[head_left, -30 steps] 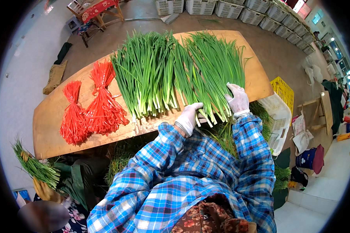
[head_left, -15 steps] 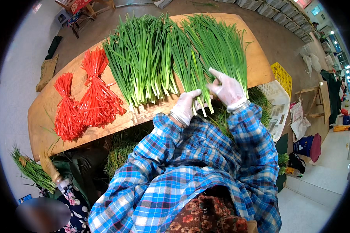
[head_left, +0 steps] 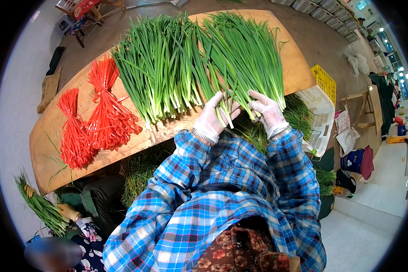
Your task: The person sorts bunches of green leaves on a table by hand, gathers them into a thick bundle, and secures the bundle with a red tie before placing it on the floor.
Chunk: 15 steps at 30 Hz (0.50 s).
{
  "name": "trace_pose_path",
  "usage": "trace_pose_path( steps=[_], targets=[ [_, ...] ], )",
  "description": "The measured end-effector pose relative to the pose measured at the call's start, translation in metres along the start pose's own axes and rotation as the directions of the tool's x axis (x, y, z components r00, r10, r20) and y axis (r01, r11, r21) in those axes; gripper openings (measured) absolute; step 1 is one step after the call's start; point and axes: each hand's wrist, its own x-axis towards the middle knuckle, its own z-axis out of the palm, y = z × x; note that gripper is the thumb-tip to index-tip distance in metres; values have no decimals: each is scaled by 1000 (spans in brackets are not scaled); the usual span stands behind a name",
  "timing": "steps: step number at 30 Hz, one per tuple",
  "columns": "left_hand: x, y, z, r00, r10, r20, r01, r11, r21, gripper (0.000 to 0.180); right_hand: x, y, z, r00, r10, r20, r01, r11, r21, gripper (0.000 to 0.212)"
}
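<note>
Basically, left hand (head_left: pixel 208 120), white glove, fingers curled round a few stems (head_left: pixel 230 121), grasping that small clump, pale ends poking out on the near side. Right hand (head_left: pixel 270 116), also white glove, just beside with a gap between, thumb and fingers bent at the pale ends of the right pile (head_left: pixel 247 54); fingertips seem to meet the stems, cannot tell if any are pinched.

Greens lie flat on the desk (head_left: pixel 299 70), leaf tips away from the person, pale ends toward the near edge. Left pile (head_left: pixel 156 68) sits beyond and left of the left hand; right pile is next to it, beyond both hands, leaves close together at the far side. Clump in the left hand is between the two pale-end rows.

Left of the left pile, two red tie bundles side by side: large bundle (head_left: pixel 111 120), small bundle (head_left: pixel 77 143), both gathered narrow near the top, loose ends fanned toward the near edge. More loose greens (head_left: pixel 140 174) below desk level. White crate (head_left: pixel 322 120) at the desk's right end, yellow crate (head_left: pixel 326 84) just beyond it. Lower left, a co-worker's hand (head_left: pixel 68 211) at a green bunch (head_left: pixel 45 208)
</note>
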Motion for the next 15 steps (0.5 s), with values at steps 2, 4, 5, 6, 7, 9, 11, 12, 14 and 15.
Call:
trace_pose_path(
  steps=[2,4,5,6,7,9,11,12,14,15],
  targets=[
    [3,-3,-3,998,-10,-59,12,1000,27,36,0,-1,3,1000,-20,12,21,998,-62,47],
    [3,-6,10,997,1,-80,9,993,120,32,-4,-4,8,998,-59,34,64,985,-162,47],
    [4,-7,14,996,7,-90,8,986,166,30,-3,-5,9,997,-76,32,81,977,-195,47],
    [9,-6,13,996,-53,-78,70,971,228,26,-2,-5,11,995,-93,32,98,969,-228,47],
    [12,-10,13,994,-36,-106,60,970,235,22,-1,-6,13,993,-110,33,114,959,-261,47],
    [12,-5,10,996,-49,-77,63,980,188,19,-4,-11,15,996,-86,30,91,959,-268,44],
    [5,-5,9,999,-32,-9,33,992,120,17,-10,-19,14,999,35,35,-27,980,-195,41],
    [5,-5,7,999,-30,-26,33,990,134,17,-11,-20,14,999,29,41,-20,981,-193,38],
    [13,-6,3,998,-52,41,51,998,29,16,-14,-28,15,995,51,87,-35,983,-179,37],
    [15,-5,7,995,-61,75,63,998,-21,16,-14,-30,15,992,62,109,-43,984,-171,36]
  ],
)
